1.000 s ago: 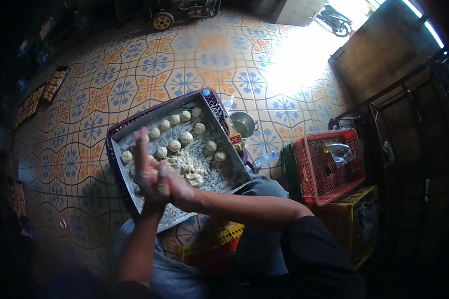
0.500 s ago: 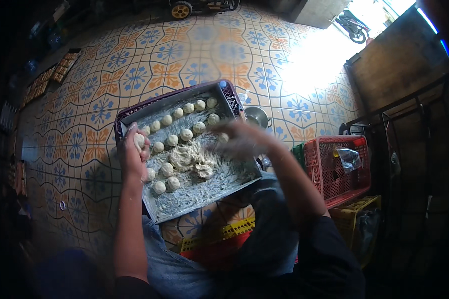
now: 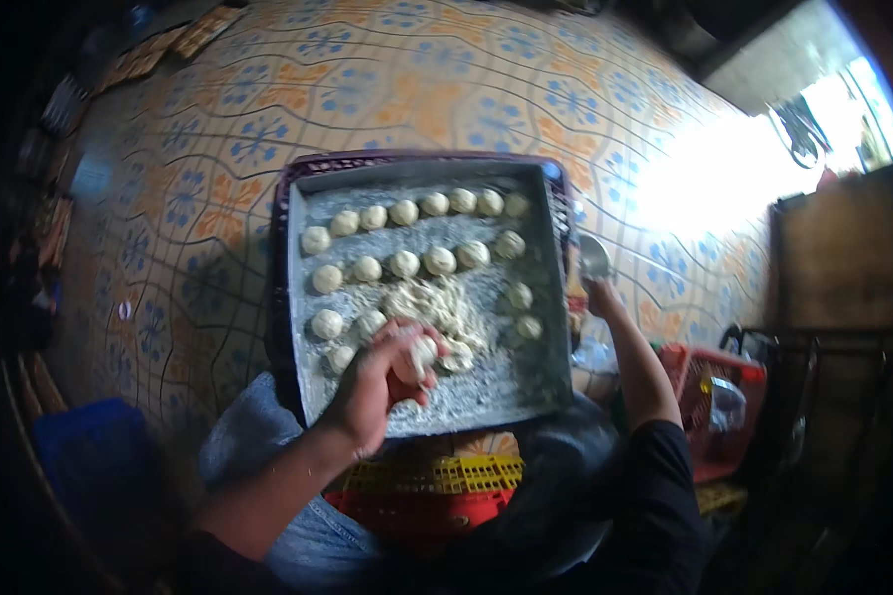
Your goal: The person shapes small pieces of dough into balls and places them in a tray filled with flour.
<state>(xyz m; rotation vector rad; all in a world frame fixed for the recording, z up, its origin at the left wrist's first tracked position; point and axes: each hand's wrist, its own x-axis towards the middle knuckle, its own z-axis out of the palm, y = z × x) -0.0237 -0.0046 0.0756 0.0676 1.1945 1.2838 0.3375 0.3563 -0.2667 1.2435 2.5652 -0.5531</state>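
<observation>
My left hand (image 3: 387,372) is closed around a lump of pale dough (image 3: 422,355), which bulges out between thumb and fingers. It hovers over the lower part of a floury grey metal tray (image 3: 551,372). Beneath and beyond it lies a loose, uneven mass of dough (image 3: 437,302). Round dough balls (image 3: 404,211) stand in two rows across the far part of the tray, with several more along its sides. Off the tray's right side, my right hand (image 3: 602,296) is at the near rim of a round metal bowl (image 3: 593,256); its fingers are largely hidden.
A purple crate (image 3: 280,248) surrounds the tray at my knees. Red and yellow crates (image 3: 456,476) sit below it. To the right stands a red crate (image 3: 709,387) with a plastic bag in it. Trays of baked-looking pieces (image 3: 203,32) rest on the tiled floor at far left.
My right hand has gone from over the tray out to the bowl. My left hand, still holding dough, has moved from the tray's left edge toward its middle. The view has turned.
</observation>
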